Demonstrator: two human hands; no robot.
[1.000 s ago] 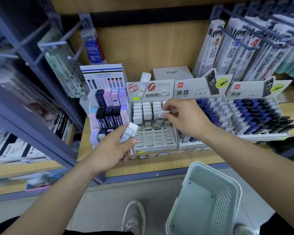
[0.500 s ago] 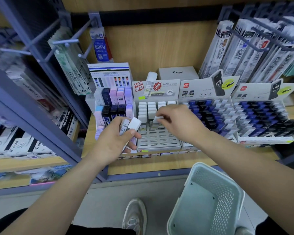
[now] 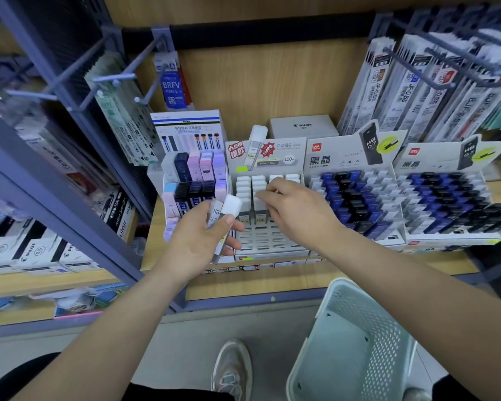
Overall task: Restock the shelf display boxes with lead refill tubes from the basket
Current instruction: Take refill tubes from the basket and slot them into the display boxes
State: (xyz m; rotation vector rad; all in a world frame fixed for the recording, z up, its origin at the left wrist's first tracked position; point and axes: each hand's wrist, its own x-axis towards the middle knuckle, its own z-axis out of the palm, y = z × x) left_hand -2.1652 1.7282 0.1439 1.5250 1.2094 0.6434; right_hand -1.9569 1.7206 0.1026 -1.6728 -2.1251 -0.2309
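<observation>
We grip spare lead refill tubes (image 3: 224, 218) in left hand (image 3: 195, 244), right hand (image 3: 297, 211) grip unclear at display box (image 3: 268, 244); back rows filled, front slots left.

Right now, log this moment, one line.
left hand holds refill tubes | right hand fingers touch tubes in display box | basket on floor

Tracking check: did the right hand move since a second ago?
Yes, the right hand shifted left across the display box, fingers now over its second column.
</observation>
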